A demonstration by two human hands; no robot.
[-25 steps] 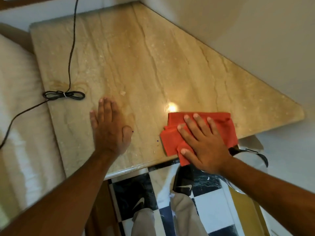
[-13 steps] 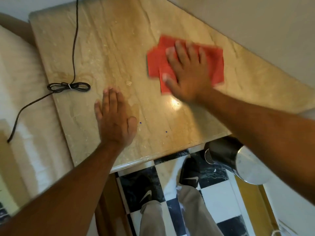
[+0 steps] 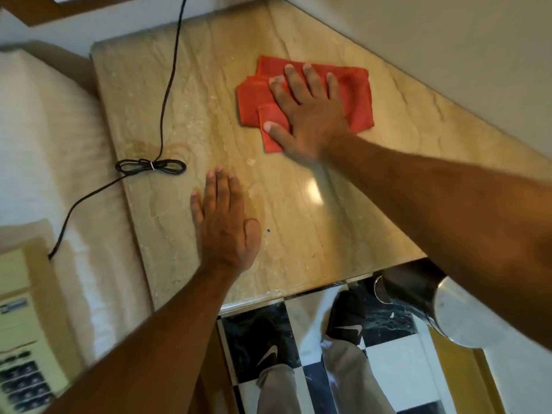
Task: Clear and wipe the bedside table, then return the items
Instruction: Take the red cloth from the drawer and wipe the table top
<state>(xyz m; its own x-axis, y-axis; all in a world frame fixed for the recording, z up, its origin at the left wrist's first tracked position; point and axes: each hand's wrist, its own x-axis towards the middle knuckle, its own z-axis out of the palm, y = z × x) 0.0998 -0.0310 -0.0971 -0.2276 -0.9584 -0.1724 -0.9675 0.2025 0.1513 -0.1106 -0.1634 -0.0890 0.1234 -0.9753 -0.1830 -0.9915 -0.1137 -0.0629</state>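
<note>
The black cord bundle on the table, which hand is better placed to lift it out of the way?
Left. The left hand lies flat beside the cord, while the right hand presses the cloth farther away.

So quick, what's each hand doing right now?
Left hand: open, flat on the table.
Right hand: open, pressing the red cloth.

Cloth point(image 3: 358, 94) on bedside table point(image 3: 298, 234) at far right, right hand point(image 3: 307, 115) flat on it. Left hand point(image 3: 224, 225) flat on tabletop nearer front; bundled cable point(image 3: 150, 167) left of it, by table's left edge.
</note>
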